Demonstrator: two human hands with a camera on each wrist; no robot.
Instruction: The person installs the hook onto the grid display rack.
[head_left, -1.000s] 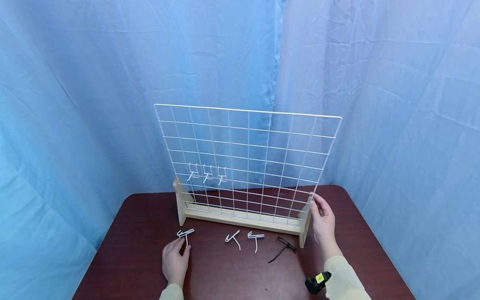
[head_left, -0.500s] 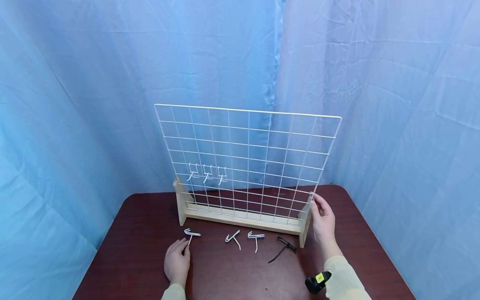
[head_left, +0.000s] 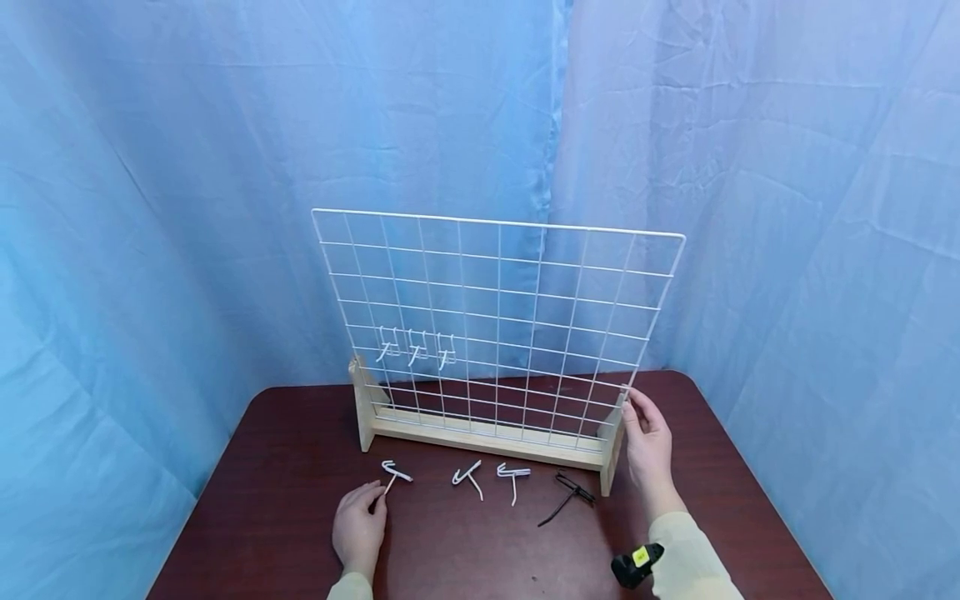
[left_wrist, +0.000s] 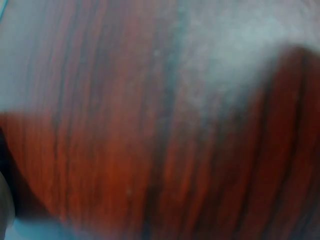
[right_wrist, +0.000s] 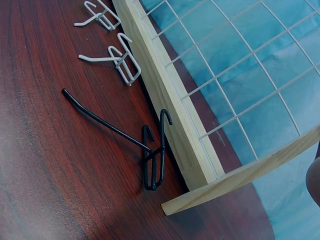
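Observation:
Low on the table's left side, my left hand [head_left: 360, 525] pinches the free end of a white wire hook [head_left: 396, 472] between thumb and fingers. The left wrist view shows only blurred tabletop, not this hook. My right hand [head_left: 649, 446] grips the right upright of a wooden stand [head_left: 487, 446], its fingertips partly hidden by the wood. Standing in that stand is a white wire grid panel [head_left: 498, 222]. Three white hooks hang side by side on its lower left: a left hook [head_left: 387, 346], a middle hook [head_left: 417, 349] and a right hook [head_left: 447, 353].
In front of the stand lie two loose white hooks, one [head_left: 468, 476] tilted and one [head_left: 513, 473] straighter. A longer black hook [right_wrist: 162, 145] lies close to the stand's right foot. Blue curtains [head_left: 225, 167] surround the dark red table [head_left: 262, 483].
My left hand has shifted slightly right, and the white hook has moved right and turned clockwise with it. My right hand stays at the stand.

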